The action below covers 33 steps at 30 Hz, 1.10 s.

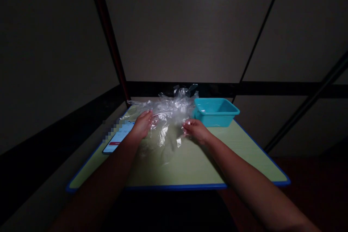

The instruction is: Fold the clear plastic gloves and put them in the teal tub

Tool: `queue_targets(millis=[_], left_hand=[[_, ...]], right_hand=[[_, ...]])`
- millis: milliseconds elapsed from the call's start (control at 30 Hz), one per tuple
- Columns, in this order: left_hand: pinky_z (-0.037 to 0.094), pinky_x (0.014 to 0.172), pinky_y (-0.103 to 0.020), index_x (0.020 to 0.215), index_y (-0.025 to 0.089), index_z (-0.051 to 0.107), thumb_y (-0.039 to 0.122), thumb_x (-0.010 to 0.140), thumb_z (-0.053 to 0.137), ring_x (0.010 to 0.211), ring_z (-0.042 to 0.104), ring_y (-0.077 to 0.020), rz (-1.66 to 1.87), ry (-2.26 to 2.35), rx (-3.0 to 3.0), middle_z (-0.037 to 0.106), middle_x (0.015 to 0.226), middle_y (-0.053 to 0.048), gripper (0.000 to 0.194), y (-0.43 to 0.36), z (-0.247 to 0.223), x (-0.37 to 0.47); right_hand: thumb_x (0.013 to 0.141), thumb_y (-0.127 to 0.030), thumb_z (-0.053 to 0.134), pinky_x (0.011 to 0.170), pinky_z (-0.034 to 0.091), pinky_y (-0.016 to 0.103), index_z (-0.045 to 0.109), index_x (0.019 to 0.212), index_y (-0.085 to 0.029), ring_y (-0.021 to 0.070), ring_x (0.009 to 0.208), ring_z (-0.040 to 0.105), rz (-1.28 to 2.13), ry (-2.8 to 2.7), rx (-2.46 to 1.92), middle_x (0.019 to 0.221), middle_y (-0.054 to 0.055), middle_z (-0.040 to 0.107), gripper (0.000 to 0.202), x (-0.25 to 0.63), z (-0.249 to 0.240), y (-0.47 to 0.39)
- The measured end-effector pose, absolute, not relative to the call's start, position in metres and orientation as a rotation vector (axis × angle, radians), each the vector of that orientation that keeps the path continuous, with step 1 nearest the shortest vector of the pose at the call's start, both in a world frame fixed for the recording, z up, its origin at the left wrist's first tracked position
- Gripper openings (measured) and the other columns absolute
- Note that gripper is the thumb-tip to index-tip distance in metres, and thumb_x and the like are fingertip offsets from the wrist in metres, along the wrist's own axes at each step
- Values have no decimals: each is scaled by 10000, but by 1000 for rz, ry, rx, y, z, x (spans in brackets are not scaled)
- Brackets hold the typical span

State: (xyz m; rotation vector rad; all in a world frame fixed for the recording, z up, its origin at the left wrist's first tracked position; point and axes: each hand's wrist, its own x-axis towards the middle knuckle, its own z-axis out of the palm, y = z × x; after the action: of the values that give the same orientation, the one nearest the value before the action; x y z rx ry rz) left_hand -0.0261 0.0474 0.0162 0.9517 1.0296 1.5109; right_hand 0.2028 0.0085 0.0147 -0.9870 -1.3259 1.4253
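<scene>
Between my two hands a clear plastic bag [164, 130] hangs spread over the table, thin, crinkled and shiny. My left hand [144, 123] pinches its left side, fingers closed on the film. On the opposite side my right hand [196, 129] grips the plastic between thumb and fingers. More crumpled clear plastic [179, 101] lies behind the hands at the far edge; whether it is one piece with the held bag I cannot tell.
A turquoise plastic basket [217, 120] stands at the back right, just beyond my right hand. A phone [119, 138] with a lit screen lies left, partly behind my left forearm. The yellow-green table [195, 166] has a blue edge; dark panelled walls rise behind and left.
</scene>
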Motion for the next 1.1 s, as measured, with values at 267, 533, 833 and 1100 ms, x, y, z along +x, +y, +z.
queue_targets(millis=[267, 533, 833, 1100], left_hand=[[186, 348, -185, 574, 191, 431, 259, 705, 626, 326, 317, -51, 1521, 1319, 1093, 419, 424, 75, 245, 48, 11, -33], [416, 668, -267, 800, 222, 538, 243, 676, 669, 730, 568, -190, 1761, 1498, 1340, 543, 680, 3, 181, 50, 10, -37], [260, 1090, -432, 1280, 171, 438, 342, 796, 529, 1316, 315, -259, 1128, 1286, 2636, 459, 1343, -110, 522, 12, 15, -5], [61, 1129, -472, 1447, 123, 198, 636, 812, 404, 1408, 114, -254, 104, 1366, 2693, 168, 1520, -140, 842, 3, 4, 3]], right_hand=[[710, -297, 630, 251, 302, 204, 552, 580, -177, 65, 262, 320, 1096, -1480, -1293, 342, -80, 373, 193, 207, 12, 10], [789, -243, 557, 317, 346, 223, 539, 631, -196, 107, 265, 407, 853, -1662, -1528, 333, -59, 409, 166, 213, 22, 9], [814, -273, 534, 636, 461, 299, 639, 856, -143, 240, 745, 661, 471, -2222, -1981, 758, 123, 688, 172, 220, 24, 1], [929, -457, 307, 783, 428, 350, 570, 1044, -160, 252, 919, 607, -61, -1945, -1767, 973, 137, 655, 413, 210, 41, -15]])
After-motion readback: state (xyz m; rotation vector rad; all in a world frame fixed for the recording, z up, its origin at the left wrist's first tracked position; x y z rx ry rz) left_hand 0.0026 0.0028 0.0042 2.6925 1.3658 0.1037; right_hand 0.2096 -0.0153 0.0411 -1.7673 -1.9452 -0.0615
